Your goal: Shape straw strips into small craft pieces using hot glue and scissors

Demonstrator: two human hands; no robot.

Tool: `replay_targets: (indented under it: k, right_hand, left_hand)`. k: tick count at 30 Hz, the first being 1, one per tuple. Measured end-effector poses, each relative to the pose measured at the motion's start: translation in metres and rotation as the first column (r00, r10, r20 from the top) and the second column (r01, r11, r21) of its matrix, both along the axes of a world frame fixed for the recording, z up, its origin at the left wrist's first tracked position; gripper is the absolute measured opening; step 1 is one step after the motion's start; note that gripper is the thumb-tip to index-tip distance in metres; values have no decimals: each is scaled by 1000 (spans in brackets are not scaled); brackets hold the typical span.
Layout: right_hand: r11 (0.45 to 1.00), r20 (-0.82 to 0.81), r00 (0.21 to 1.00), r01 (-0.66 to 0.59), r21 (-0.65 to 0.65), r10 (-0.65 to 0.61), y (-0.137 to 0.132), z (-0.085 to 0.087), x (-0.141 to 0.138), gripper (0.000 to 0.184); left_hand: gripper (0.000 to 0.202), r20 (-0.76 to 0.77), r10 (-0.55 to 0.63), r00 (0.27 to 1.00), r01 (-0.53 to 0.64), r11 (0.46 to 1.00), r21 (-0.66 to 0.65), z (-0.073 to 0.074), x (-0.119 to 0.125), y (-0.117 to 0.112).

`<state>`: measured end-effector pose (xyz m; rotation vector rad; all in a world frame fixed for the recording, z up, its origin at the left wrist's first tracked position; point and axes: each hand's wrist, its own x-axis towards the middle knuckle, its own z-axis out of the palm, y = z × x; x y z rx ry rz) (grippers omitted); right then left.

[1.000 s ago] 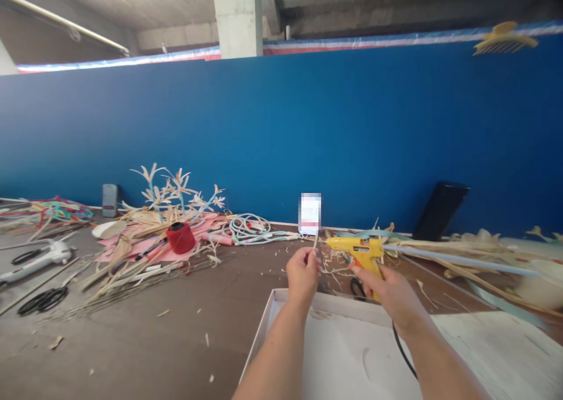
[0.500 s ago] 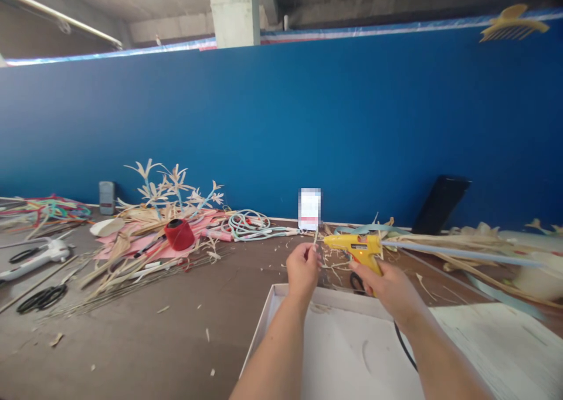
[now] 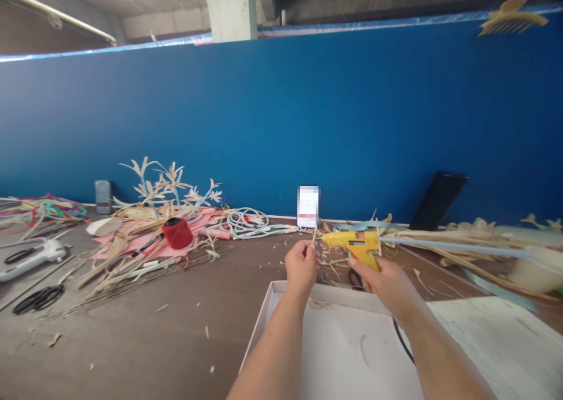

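My right hand is wrapped round the handle of a yellow glue gun, whose nozzle points left. A long pale glue stick sticks out of the gun's back end. Just left of the nozzle, my left hand pinches a thin pale strip that stands up from the fingertips. Nozzle and strip are very close; I cannot tell whether they touch. Below both forearms lies a shallow white box lid, with the gun's black cord running over it.
A phone leans on the blue partition. To the left are a red spool, pale straw flowers, black scissors and a white glue gun. A black slab and plant strips stand at right.
The whole view has shifted slightly, so everything sits a little further left and up. Both hands keep their hold, with the glue gun still beside the strip.
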<state>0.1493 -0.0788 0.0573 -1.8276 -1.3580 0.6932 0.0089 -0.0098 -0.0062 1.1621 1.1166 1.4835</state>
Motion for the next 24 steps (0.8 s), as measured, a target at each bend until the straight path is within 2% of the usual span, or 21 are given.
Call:
replay_targets:
  k: [9,16,24]
  right_hand:
    - [1000,32,999,-24,-18,24,0,1,0,35]
    - [995,20,998,63,76,-65,-4,-1,-9,33]
    - [994,17,998,60,93,-62,-5,0,-10,33]
  left_hand:
    - [23,5,-6,1000,6,1000,-5,-2,1,1]
    - [23,7,-11,1000,11,1000,10,-2,0,1]
    - [22,26,-12,1000,12,1000,-1,2,1,0]
